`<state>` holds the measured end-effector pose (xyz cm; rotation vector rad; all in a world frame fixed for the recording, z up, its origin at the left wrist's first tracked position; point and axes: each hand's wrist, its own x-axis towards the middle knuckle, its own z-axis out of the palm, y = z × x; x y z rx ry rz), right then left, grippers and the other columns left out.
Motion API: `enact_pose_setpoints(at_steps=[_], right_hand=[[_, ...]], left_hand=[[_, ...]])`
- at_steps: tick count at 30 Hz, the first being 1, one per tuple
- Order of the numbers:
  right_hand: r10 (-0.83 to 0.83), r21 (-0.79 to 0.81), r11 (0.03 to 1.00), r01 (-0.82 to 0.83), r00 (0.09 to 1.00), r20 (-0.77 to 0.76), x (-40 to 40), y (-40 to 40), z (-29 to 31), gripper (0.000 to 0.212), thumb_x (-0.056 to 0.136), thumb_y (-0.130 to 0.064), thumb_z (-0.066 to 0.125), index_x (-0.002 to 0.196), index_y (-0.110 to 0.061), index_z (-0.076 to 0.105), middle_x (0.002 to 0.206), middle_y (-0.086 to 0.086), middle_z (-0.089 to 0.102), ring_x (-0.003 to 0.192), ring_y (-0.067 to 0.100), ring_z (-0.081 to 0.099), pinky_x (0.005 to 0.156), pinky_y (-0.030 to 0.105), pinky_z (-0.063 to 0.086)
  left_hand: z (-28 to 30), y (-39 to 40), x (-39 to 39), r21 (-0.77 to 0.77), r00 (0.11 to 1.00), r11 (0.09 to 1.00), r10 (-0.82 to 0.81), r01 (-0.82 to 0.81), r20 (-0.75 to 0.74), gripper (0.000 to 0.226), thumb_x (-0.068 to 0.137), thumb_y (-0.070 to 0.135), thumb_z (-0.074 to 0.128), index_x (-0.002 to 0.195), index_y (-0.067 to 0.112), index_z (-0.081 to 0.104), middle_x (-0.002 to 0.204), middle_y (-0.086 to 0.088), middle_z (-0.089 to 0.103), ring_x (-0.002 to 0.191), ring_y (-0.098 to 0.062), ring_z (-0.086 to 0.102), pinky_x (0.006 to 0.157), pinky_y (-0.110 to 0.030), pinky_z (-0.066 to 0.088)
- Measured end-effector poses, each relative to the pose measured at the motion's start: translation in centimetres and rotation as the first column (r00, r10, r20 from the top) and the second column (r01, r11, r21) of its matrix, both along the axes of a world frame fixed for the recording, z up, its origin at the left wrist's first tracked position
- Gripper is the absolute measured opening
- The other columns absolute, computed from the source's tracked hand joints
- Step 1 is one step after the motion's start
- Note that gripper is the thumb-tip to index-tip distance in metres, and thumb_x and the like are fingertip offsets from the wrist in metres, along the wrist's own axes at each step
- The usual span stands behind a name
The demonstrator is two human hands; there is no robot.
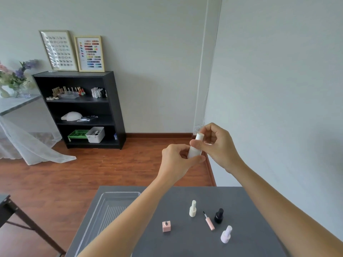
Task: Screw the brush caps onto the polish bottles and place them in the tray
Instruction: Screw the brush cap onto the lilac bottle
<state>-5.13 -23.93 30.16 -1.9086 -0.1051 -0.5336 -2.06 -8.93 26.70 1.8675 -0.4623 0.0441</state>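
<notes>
High above the grey table I hold a white polish bottle [193, 152]. My left hand [178, 160] grips its body and my right hand [217, 145] pinches its white brush cap [200, 136] at the top. On the table below stand a capped cream bottle [193, 209], a capped black bottle [219, 216] and a capped lilac bottle [226, 234]. An open pink square bottle [166, 226] stands apart from its pink brush cap [209, 221], which lies flat. A clear tray [104, 210] sits at the table's left, partly hidden by my left forearm.
The grey table [250, 210] ends at a white wall on the right. Beyond it lie a wooden floor and a black shelf unit [111, 108] holding polish bottles and bins. A dark table corner [5, 203] shows at the far left.
</notes>
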Motion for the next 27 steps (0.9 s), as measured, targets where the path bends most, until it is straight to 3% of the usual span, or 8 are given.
enact_pose_setpoints(at_steps=[3,6,9,15,19,22,25,27], right_hand=[[0.201,0.122,0.974,-0.191,0.977,-0.073,-0.3,-0.4,0.1,0.038,0.089,-0.025,0.067,0.125,-0.013,0.061,0.118,-0.001,0.07,0.112,0.009,0.066,0.097,0.026,0.053],[0.252,0.138,0.961,-0.24,0.965,-0.076,-0.6,-0.7,0.0,0.027,0.093,-0.008,0.062,0.12,-0.011,0.067,0.11,0.005,0.075,0.104,0.018,0.071,0.089,0.025,0.056],[0.17,0.135,0.977,-0.163,0.985,-0.039,-1.0,-0.2,0.4,0.022,0.085,-0.016,0.07,0.106,-0.012,0.072,0.094,0.003,0.078,0.092,0.018,0.074,0.08,0.024,0.057],[0.011,0.074,0.997,-0.01,1.0,-0.011,-1.0,1.1,0.0,0.014,0.083,-0.012,0.075,0.092,-0.022,0.073,0.087,0.002,0.079,0.084,0.018,0.075,0.086,0.035,0.058],[-0.073,0.029,0.997,0.073,0.997,0.003,-1.1,1.8,-1.2,0.014,0.082,-0.015,0.076,0.093,-0.023,0.073,0.078,-0.011,0.077,0.079,0.006,0.074,0.077,0.018,0.057],[-0.079,0.016,0.997,0.08,0.995,-0.065,-1.3,1.8,-3.2,0.014,0.082,-0.016,0.076,0.095,-0.019,0.073,0.082,-0.009,0.078,0.082,0.005,0.074,0.078,0.017,0.056],[-0.035,0.037,0.998,0.043,0.981,-0.189,-1.9,1.8,-6.4,0.01,0.084,-0.019,0.075,0.094,-0.021,0.072,0.083,-0.008,0.078,0.083,0.005,0.073,0.074,0.02,0.057],[-0.055,-0.004,0.998,0.055,0.969,-0.239,-2.3,1.9,-9.3,0.008,0.084,-0.019,0.074,0.091,-0.021,0.071,0.083,-0.009,0.078,0.082,0.003,0.072,0.075,0.012,0.052]], left_hand=[[0.0,0.3,0.2,0.005,1.0,1.0,-0.015,0.015,0.006,0.024,0.067,0.04,0.088,0.08,0.023,0.078,0.053,0.017,0.063,0.044,0.002,0.05,0.045,-0.008,0.038],[-0.2,0.5,0.0,0.009,0.999,0.999,-0.038,0.038,0.022,0.023,0.067,0.038,0.088,0.078,0.021,0.077,0.055,0.014,0.063,0.045,0.0,0.049,0.045,-0.009,0.038],[-0.3,0.4,-0.3,-0.015,0.999,0.999,-0.048,0.048,0.004,0.021,0.069,0.037,0.088,0.078,0.021,0.077,0.053,0.014,0.062,0.043,0.0,0.048,0.043,-0.009,0.037],[-1.2,0.0,-0.6,-0.03,0.997,1.0,0.002,0.0,0.076,0.018,0.074,0.034,0.084,0.077,0.018,0.076,0.048,0.016,0.056,0.042,-0.001,0.044,0.045,-0.011,0.035],[-2.6,-0.2,-0.9,-0.06,0.995,0.997,0.043,-0.038,0.092,0.02,0.075,0.033,0.083,0.07,0.019,0.07,0.054,0.011,0.054,0.046,-0.004,0.043,0.048,-0.016,0.036],[-4.5,0.2,-0.7,0.039,0.995,0.999,0.031,-0.034,0.091,0.022,0.074,0.039,0.083,0.076,0.02,0.073,0.054,0.012,0.054,0.049,-0.003,0.044,0.05,-0.013,0.039],[-7.6,1.8,-0.2,0.166,0.995,0.981,-0.097,0.099,-0.023,0.028,0.065,0.048,0.086,0.085,0.034,0.072,0.062,0.017,0.06,0.057,0.001,0.05,0.057,-0.01,0.042],[-10.4,3.2,0.4,0.29,0.971,0.93,-0.189,0.225,-0.148,0.059,0.06,0.049,0.089,0.113,0.041,0.066,0.087,0.019,0.064,0.079,0.006,0.056,0.072,-0.009,0.042]])
